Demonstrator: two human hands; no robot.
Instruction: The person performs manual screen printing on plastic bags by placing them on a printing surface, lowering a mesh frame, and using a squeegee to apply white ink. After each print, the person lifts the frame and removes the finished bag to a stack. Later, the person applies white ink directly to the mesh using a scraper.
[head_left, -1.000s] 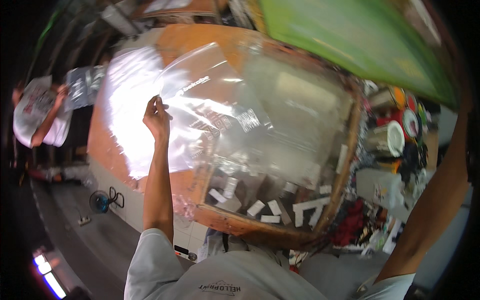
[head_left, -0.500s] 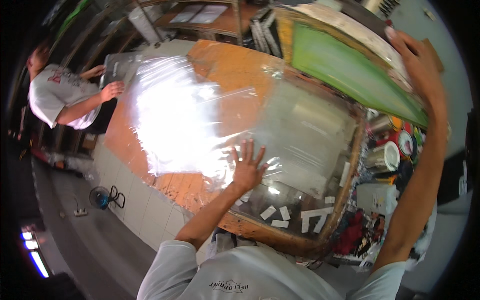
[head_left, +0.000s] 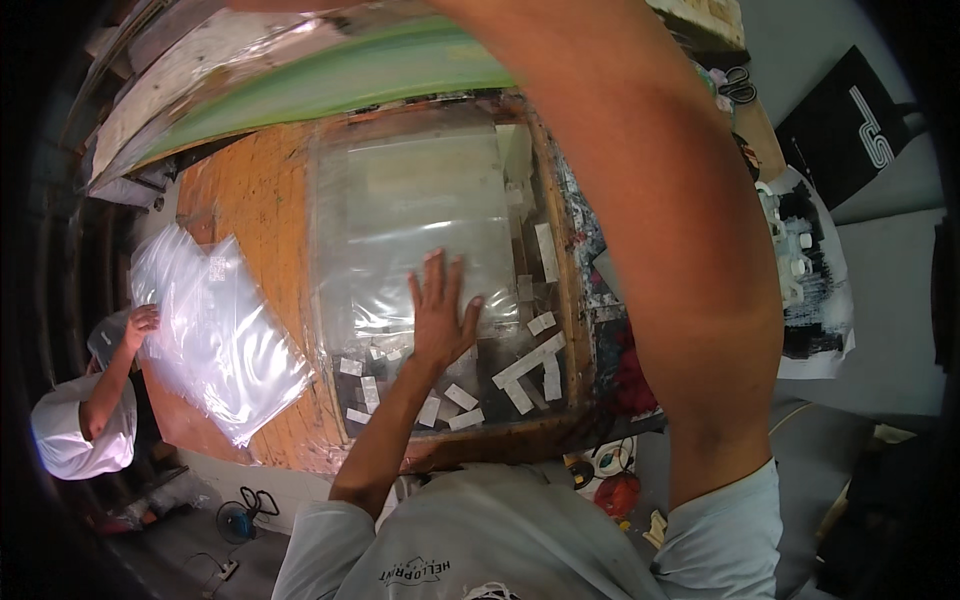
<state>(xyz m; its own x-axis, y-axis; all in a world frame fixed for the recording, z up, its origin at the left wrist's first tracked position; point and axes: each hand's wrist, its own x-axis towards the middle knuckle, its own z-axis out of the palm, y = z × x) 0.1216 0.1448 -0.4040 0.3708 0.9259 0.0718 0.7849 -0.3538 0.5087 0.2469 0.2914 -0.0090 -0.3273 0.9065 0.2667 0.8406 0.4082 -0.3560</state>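
My left hand [head_left: 438,318] lies with fingers spread on a clear plastic sheet or bag [head_left: 390,240], near its wrinkled lower end. That sheet rests on a glass panel [head_left: 405,415] set into the wooden table. My right arm [head_left: 660,190] stretches up across the picture, and its hand is past the upper edge, out of sight. Along the far side a screen-printing frame with green mesh [head_left: 330,85] stands raised over the table. On the left, a fanned pile of clear plastic bags [head_left: 215,340] lies on the wood.
White tape pieces [head_left: 530,365] dot the glass. A co-worker's hand [head_left: 143,320] touches the bag pile from the left. Scissors [head_left: 738,86] lie at the upper right, near a black-smeared sheet [head_left: 825,270]. A small fan [head_left: 238,520] stands on the floor.
My view has turned right. My left hand now lies flat on the sheet over the glass. My right hand, earlier at the frame's upper edge, has left the picture.
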